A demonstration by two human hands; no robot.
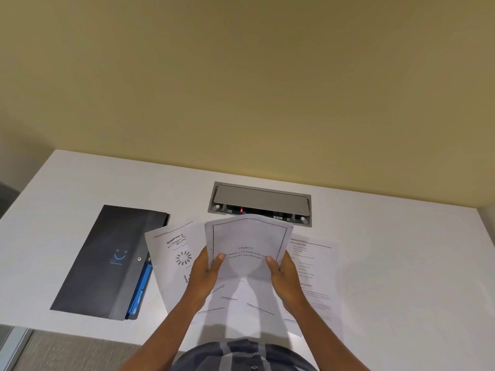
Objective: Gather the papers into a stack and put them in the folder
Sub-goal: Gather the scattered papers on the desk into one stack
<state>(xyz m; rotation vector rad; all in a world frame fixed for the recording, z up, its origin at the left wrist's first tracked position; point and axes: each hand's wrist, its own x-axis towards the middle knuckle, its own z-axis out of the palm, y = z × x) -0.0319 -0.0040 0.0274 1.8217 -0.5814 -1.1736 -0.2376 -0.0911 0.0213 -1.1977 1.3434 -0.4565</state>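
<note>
Both hands grip a white printed sheet with a black border (247, 247) raised above the white bench (401, 263); the left hand (206, 271) pinches its lower left edge, the right hand (281, 271) its lower right; more white printed papers (174, 253) lie spread beneath; the black folder with blue inner pockets (107, 261) rests closed to their left, just touching.

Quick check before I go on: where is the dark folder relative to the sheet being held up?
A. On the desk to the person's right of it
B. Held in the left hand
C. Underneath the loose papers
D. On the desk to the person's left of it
D: the dark folder lies flat on the desk, left of the held sheet, which both the left hand and right hand grip.
</note>
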